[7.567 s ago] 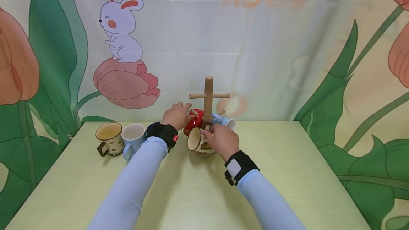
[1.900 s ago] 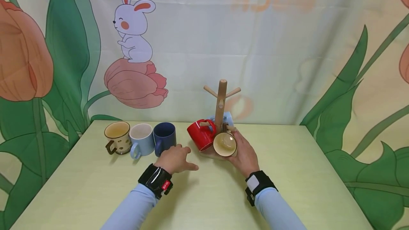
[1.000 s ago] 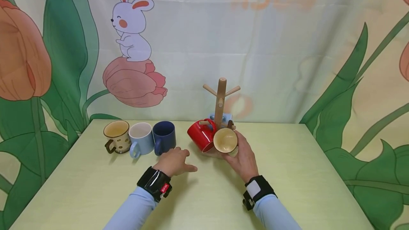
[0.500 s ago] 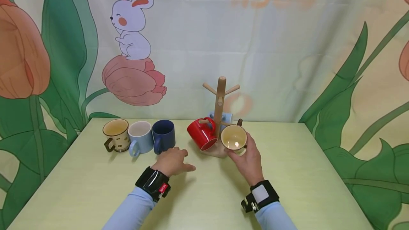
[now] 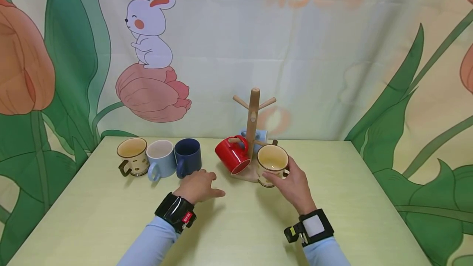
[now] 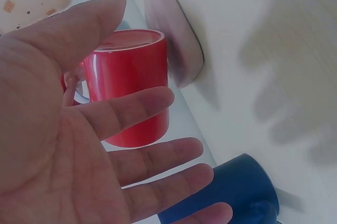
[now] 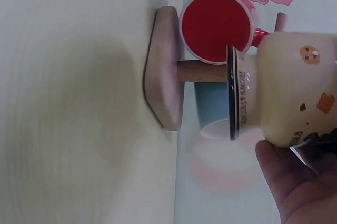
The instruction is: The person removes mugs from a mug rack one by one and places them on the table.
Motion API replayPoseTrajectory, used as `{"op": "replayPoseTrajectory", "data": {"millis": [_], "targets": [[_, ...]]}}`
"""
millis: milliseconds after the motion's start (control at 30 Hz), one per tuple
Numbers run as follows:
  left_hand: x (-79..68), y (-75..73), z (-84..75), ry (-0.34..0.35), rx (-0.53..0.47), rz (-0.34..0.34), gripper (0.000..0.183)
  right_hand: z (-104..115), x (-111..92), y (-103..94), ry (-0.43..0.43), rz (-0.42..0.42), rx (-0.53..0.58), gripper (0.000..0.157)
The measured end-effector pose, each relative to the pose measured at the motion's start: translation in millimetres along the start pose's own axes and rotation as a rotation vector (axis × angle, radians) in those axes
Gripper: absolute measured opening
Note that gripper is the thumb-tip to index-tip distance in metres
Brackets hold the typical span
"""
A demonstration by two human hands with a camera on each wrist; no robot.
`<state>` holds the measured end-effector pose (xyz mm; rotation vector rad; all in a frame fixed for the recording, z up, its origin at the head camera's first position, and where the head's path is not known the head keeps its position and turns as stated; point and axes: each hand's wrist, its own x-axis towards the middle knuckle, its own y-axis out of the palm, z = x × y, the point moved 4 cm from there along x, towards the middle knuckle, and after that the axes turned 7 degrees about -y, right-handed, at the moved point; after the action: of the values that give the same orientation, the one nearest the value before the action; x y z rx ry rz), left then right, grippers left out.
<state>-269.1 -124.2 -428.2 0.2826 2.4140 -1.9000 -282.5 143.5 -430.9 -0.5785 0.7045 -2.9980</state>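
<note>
In the head view my right hand point(image 5: 293, 184) holds a cream mug point(image 5: 264, 174) by its side, mouth up, with the thumb across the front. The mug has a dark rim and small printed patterns, which also show in the right wrist view. It is just right of a wooden mug tree point(image 5: 253, 114). A red mug point(image 5: 230, 155) hangs tilted on a lower peg, and a light blue mug point(image 5: 262, 136) is partly hidden behind the post. My left hand point(image 5: 197, 186) hovers with fingers spread, nearest the dark blue mug point(image 5: 188, 155); its palm point(image 6: 68, 166) holds nothing.
Left of the dark blue mug stand a light blue mug point(image 5: 161, 159) and a cream mug with a brown handle point(image 5: 133, 157), all upright. The tree's upper pegs point(image 5: 267, 103) carry no mugs. A printed cloth backdrop point(image 5: 314, 73) rises behind the pale table point(image 5: 351, 208).
The cream mug, earlier at the tree's front lower peg with its mouth toward me, has come off to the right and turned upright in my right hand. The left hand has barely moved lately.
</note>
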Motion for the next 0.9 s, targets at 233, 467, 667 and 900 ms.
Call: {"op": "replayPoseTrajectory", "data": {"millis": [233,467,667,900], "targets": [[-0.4,-2.6,-1.2,0.000,-0.008,0.005,0.057,0,-2,-1.3,0.039,0.052,0.043,0.085],[-0.4,-5.2,-2.5,-0.002,-0.017,-0.005,0.057,4,-3,-2.8,0.034,0.080,0.064,0.080],[0.3,-7.3,-5.0,0.004,-0.031,-0.020,0.056,7,-6,-0.6,0.081,0.151,0.074,0.080],[0.6,-11.9,-9.5,0.010,-0.050,-0.023,0.058,13,-7,4.1,0.073,0.300,0.145,0.073]]}}
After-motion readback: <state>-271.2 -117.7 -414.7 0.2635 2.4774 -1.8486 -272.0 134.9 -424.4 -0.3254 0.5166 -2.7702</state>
